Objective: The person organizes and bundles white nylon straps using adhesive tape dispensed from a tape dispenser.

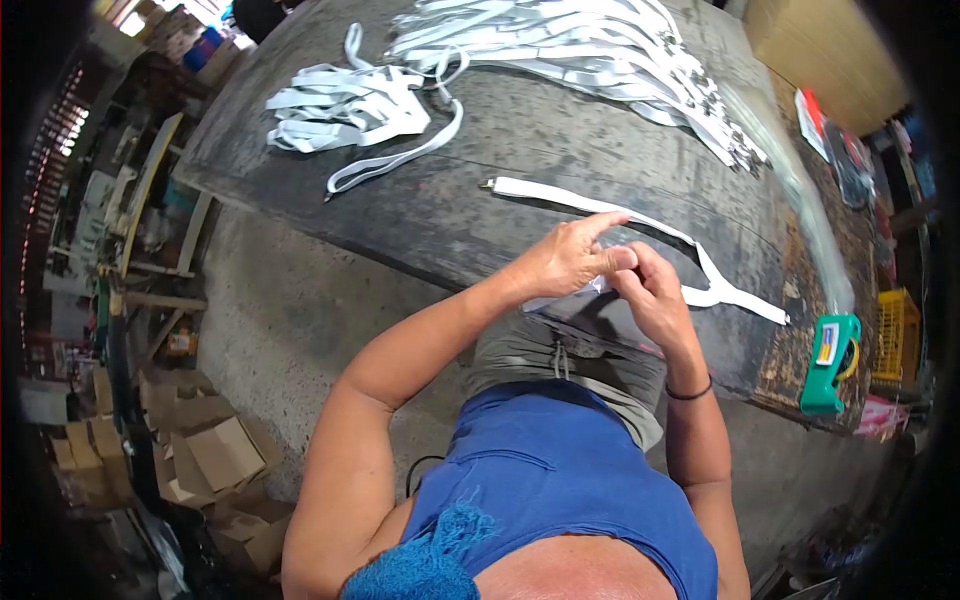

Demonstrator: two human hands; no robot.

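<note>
My left hand (pixel 572 258) is over the table's near edge, its index finger stretched out and its thumb meeting the fingertips of my right hand (pixel 655 293). The other left fingers are curled and partly hidden. My right thumb and fingers are pinched together. Whatever lies between the fingertips is too small to make out. Thin, clear-looking material (pixel 598 285) shows just beneath both hands. Behind and beside them a white strap (pixel 560 195) with a metal end lies on the dark table (pixel 450 215); it joins a loop that narrows to a short tail at the right.
A bundle of white straps (pixel 345 105) lies at the back left, a larger pile (pixel 560 45) at the back. At the right are a green tape dispenser (pixel 830 365), a long clear plastic roll (pixel 805 200) and a yellow crate (pixel 895 335). Cardboard boxes (pixel 220 455) stand lower left.
</note>
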